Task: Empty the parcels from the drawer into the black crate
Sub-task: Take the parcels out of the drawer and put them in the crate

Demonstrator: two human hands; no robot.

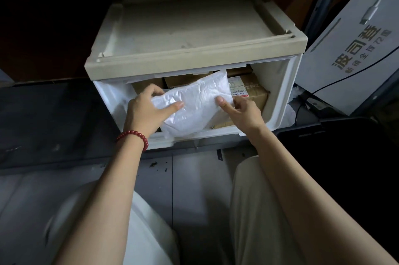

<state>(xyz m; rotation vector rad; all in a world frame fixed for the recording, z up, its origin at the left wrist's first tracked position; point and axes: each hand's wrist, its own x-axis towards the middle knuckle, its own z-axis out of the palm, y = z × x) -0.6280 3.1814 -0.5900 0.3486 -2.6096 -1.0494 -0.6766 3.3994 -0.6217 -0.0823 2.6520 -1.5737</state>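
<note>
Left hand (145, 109) and right hand (245, 112) both pinch a white plastic parcel (195, 106) at the drawer (282, 92) front; brown boxes (255, 93) sit inside behind it.

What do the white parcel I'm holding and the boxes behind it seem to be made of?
The white parcel looks like thin plastic film, glossy and crinkled, probably a poly mailer. The boxes behind it look like matte brown cardboard with paper labels.

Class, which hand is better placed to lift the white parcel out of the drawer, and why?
Probably the left hand: its thumb lies across the white parcel with fingers curled over the upper edge. The right hand only pinches the right edge, its index finger straight.
</note>
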